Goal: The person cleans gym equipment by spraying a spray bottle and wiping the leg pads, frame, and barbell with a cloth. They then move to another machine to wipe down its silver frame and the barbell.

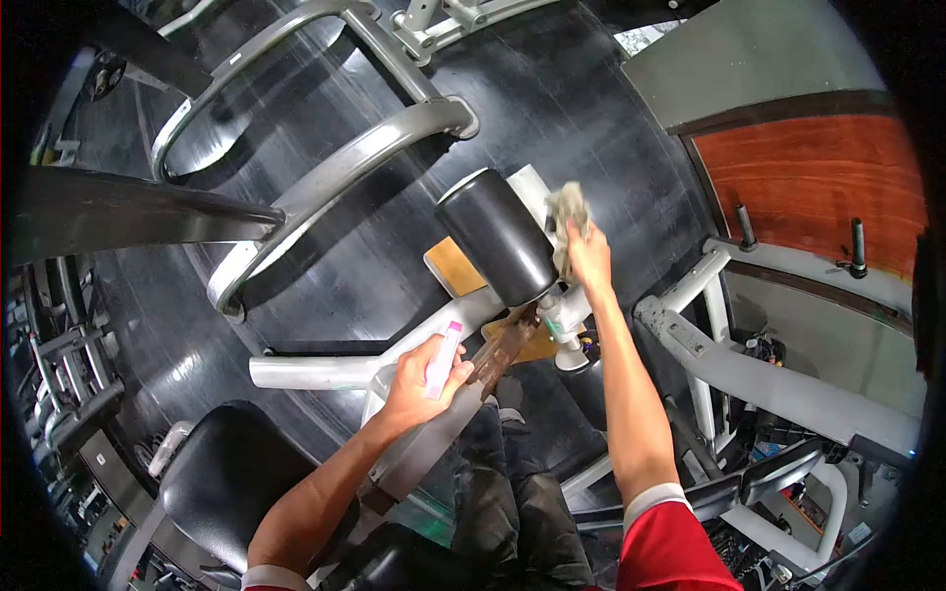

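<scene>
Across the dark floor (631, 167) stands a grey metal exercise-machine frame (315, 372), with a black padded roller (496, 237) above it. My right hand (588, 256) is by the roller's right side, fingers bunched around a crumpled greyish cloth (566, 212); whether the cloth touches the padding, I cannot tell. Nearer me, below and left of the roller, my left hand (419, 382) clasps a slim white, pink-ended object (442, 362) between thumb and fingers.

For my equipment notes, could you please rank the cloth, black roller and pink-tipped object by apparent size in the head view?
1. Black roller
2. Cloth, in right hand
3. Pink-tipped object, in left hand
</scene>
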The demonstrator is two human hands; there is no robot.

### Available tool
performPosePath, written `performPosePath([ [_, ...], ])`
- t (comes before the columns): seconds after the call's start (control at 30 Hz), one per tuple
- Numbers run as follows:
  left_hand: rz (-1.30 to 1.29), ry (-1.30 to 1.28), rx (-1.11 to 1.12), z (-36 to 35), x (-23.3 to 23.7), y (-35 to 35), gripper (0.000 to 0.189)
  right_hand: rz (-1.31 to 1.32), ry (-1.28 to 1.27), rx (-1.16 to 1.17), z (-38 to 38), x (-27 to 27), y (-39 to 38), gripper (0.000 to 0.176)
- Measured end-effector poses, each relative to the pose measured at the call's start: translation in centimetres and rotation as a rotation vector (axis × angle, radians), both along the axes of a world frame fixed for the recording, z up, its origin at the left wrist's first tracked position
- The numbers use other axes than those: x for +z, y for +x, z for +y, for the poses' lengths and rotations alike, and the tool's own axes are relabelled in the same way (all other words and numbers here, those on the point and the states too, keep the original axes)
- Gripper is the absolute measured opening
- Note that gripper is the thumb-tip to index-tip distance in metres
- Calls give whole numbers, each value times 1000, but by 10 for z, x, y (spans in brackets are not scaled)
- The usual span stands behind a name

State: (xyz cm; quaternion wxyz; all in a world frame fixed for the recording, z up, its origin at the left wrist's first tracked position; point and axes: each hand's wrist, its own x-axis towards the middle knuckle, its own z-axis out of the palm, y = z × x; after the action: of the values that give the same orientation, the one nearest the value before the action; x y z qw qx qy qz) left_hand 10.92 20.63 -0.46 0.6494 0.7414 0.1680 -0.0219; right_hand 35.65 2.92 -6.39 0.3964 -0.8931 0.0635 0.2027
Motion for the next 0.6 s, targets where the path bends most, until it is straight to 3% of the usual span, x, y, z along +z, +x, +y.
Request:
performPosePath([
  [0.07, -48, 1, 6, -1, -3, -1, 18, -38, 175, -4, 26, -20, 23, 47],
  [0.17, 59, -79, -29, 0, 3, -1, 18, 73, 97, 201, 63, -37, 37, 55],
  [0.2, 64, -77, -32, 1, 2, -1, 18, 162, 45, 281, 75, -15, 36, 56],
  [0.3, 65, -46, -47, 1, 2, -2, 17, 209, 186, 203, 60, -41, 38, 54],
  [0.53, 5, -13, 29, 0, -2, 0, 20, 102, 96, 205, -7, -28, -11, 52],
  [0.6, 7, -10, 28, -2, -1, 0, 20, 147, 84, 47, -25, -23, -31, 53],
])
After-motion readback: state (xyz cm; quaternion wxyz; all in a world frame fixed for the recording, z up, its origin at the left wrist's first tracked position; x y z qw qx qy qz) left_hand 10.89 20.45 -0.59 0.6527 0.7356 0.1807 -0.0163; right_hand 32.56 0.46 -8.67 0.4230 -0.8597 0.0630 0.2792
